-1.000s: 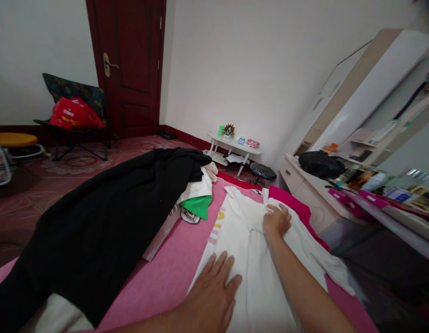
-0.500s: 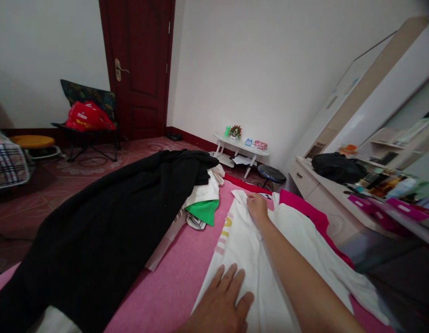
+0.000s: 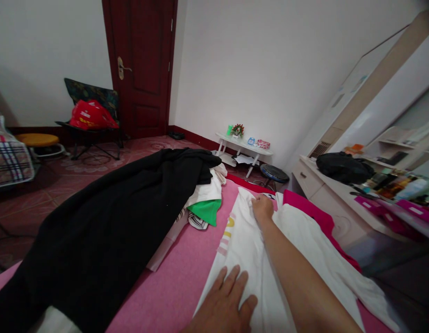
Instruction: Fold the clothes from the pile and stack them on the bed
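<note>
A white T-shirt (image 3: 242, 240) with pink and yellow print lies spread on the pink bed cover (image 3: 172, 282). My left hand (image 3: 228, 300) rests flat on its near part, fingers stretched out. My right hand (image 3: 262, 207) reaches across to the shirt's far edge, fingers curled down on the cloth near the collar. A long black garment (image 3: 106, 222) lies to the left, over a small pile with white and green clothes (image 3: 204, 206).
A magenta cloth (image 3: 314, 217) lies under the shirt at the right. A dresser (image 3: 325, 194) with a black bag and bottles stands right of the bed. A low white table (image 3: 244, 147), a round stool, a folding chair with a red bag (image 3: 91, 116) and a dark red door stand beyond.
My right hand has moved from the shirt's middle fold up to its far edge and stays there. The view has shifted slightly left; my left hand stays flat.
</note>
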`<state>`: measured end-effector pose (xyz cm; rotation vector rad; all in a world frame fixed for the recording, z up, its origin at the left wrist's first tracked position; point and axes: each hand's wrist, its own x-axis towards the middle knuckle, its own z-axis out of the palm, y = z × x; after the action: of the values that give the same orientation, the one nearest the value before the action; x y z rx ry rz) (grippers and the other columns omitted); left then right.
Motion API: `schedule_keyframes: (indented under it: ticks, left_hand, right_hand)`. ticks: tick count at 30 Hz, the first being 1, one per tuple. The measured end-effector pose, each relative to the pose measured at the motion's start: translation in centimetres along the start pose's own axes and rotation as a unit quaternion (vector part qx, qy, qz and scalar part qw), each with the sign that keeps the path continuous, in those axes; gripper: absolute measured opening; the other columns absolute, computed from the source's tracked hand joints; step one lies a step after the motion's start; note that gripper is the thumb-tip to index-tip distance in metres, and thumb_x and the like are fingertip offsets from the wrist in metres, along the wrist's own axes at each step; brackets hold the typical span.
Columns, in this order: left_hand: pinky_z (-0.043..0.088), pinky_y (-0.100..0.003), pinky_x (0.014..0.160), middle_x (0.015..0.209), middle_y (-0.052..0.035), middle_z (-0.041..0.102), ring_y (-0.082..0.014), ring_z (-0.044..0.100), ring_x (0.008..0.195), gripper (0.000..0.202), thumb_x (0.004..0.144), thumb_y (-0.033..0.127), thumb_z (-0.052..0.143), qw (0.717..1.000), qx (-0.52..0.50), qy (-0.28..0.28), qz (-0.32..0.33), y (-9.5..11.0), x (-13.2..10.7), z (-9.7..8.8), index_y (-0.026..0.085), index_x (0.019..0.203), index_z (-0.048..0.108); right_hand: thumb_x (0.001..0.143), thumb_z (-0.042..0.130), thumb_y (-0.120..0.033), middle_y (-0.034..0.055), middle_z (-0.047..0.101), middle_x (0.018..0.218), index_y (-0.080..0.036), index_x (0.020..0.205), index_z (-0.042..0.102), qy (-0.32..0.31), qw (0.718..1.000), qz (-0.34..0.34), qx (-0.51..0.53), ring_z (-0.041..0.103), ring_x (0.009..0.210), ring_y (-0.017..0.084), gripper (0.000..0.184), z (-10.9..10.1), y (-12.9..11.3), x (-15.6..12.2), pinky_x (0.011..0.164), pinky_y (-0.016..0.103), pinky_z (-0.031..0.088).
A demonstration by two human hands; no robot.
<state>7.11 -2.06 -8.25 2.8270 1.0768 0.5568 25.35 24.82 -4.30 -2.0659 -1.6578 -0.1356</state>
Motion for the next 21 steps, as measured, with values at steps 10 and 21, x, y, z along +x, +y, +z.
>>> schedule_keyframes:
  ticks: [10, 21]
  left_hand:
    - [0.041, -0.052, 0.101, 0.142, -0.0168, 0.044, -0.0353, 0.042, 0.129, 0.033, 0.091, 0.028, 0.052, 1.000, 0.007, 0.011, 0.002, -0.1, -0.1, 0.1, 0.020, 0.122, 0.053]
    - [0.026, -0.057, 0.110, 0.149, -0.0198, 0.030, -0.0377, 0.024, 0.138, 0.048, 0.093, 0.040, 0.042, 0.994, -0.102, -0.025, -0.036, 0.7, -0.9, -2.4, 0.019, 0.136, 0.043]
  right_hand:
    - [0.084, 0.049, -0.027, 0.0123, 0.070, 0.094, -0.014, 0.092, 0.070, -0.051, 0.996, 0.023, -0.074, 0.064, 0.091, 0.023, 0.027, -0.7, 2.8, 0.2, 0.076, 0.028, 0.047]
    - [0.081, 0.057, -0.040, 0.0220, 0.065, 0.108, -0.011, 0.101, 0.067, -0.094, 0.976, 0.024, -0.196, 0.060, 0.105, 0.036, 0.037, -8.0, 6.7, -0.8, 0.082, 0.045, 0.047]
